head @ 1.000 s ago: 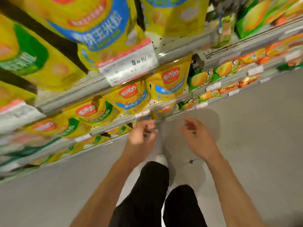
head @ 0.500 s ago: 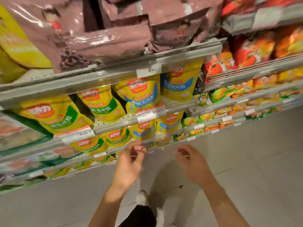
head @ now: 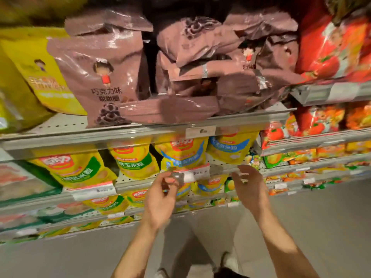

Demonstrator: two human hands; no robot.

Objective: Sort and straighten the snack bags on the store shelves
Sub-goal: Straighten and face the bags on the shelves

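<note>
Head view. We list a run of grey metal store shelves (head: 140, 135), seen at a tilt, with a grey floor (head: 321, 227) below.

Top shelf in view: brown chocolate snack bags (head: 96, 77). The leftmost one stands upright at the shelf's front edge, printed with a cartoon child. To its right we count several more of the same brown bags (head: 210, 63) lying slumped and piled across one another, some flat on the shelf. A yellow bag (head: 40, 77) leans at far left; red tomato-print bags (head: 337, 43) stand at far right.

Next shelf down: yellow corn snack bags with green bands (head: 76, 169) at left and yellow corn snack bags with blue bands (head: 184, 153) at right, standing in a row, leaning slightly. A price tag (head: 195, 174) with a red top strip sits on the shelf rail just below the blue-banded bags. More yellow, green and orange bags fill the lower shelves, blurred.

Our left hand (head: 160, 195) is raised in front of the price tag, fingers loosely curled, thumb near the fingertips; motion blur keeps us from telling whether it pinches anything. Our right hand (head: 249, 183) hovers just right of it, fingers relaxed and spread, holding nothing. Neither hand touches a bag.
</note>
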